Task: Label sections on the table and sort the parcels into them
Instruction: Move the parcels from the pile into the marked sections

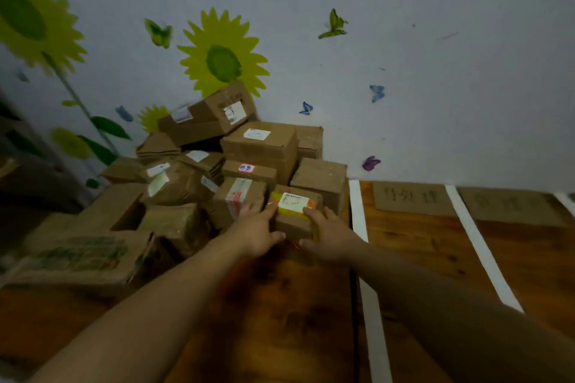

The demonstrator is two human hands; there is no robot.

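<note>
While the pile [217, 165] at the left end of the table [420, 258] looks hardly touched, the labelling seems done. A near tape [357, 214] and a far tape [476, 242] run white across the wood. A first sign [410, 197] and a second sign [510, 205], both cardboard, lie at the back of the sections to the right (the writing is too blurred for me to read).

I see no parcel in either signed section, so I judge that nearly all the sorting is left.

I have a small box [295, 214] with yellow tape and a white sticker, at the front right corner of the pile, just beside the near tape. My left hand [258, 233] grips its left side and my right hand [329, 233] its right. On both, the fingers are curled over the top edges and the thumbs press the near face. It sits against its neighbours, and I cannot tell whether it is lifted yet.
</note>
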